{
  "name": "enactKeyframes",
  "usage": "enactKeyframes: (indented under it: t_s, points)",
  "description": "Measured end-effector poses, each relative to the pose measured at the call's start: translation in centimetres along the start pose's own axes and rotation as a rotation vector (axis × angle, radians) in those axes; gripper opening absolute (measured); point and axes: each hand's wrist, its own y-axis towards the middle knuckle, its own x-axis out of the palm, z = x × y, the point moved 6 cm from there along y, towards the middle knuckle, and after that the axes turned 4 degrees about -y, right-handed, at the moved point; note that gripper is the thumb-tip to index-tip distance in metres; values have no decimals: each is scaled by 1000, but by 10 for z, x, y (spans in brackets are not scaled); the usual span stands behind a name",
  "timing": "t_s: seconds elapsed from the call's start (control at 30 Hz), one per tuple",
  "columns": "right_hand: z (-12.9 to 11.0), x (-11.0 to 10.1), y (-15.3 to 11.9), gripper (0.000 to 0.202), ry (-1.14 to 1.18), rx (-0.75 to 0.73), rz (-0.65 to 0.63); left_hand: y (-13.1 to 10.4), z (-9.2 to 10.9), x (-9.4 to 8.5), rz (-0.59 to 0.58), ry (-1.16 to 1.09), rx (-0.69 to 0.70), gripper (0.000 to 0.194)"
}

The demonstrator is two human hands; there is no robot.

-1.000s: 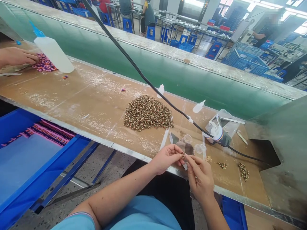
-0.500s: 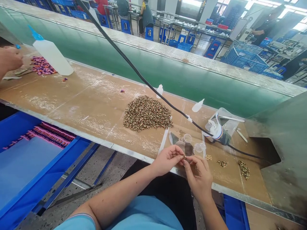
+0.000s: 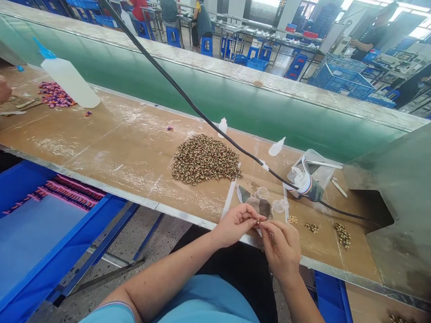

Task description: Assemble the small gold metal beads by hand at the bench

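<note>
My left hand pinches a tiny gold-and-dark piece between thumb and forefinger above the table's front edge. Fingertips of my right hand are pressed together and meet the same piece from the other side. It resembles the pieces in the large heap at mid-table, but its exact kind is too small to make out. Just beyond my hands lie a camouflage-patterned cloth and small clear round dishes. To the right are little groups of beige bits and gold-and-dark pieces.
A black cable slants across the view above the table. Two small white bottles and a clear tray are at the back. Far left stand a big glue-like bottle, a purple-orange heap and another person's hand.
My right hand has shifted slightly, its fingers straighter at the small piece. My left hand keeps its pinch. At the far left the other person's hand has drawn back out of view, mostly.
</note>
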Motion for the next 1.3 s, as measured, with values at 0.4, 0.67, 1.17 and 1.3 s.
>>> enactKeyframes:
  t_s: [0.4, 0.67, 1.17, 1.3]
  points:
    - [4, 0, -2, 10, 17, 74, 12, -1, 1, -1, 33, 116, 10, 33]
    - [11, 5, -13, 13, 34, 118, -13, -7, 8, -9, 111, 172, 62, 33]
    - [-12, 70, 31, 30, -222, 97, 13, 0, 97, -37, -247, 1264, 537, 20]
    - [-5, 74, 27, 27, -161, 122, 12, 11, 93, -33, -379, 1334, 495, 23]
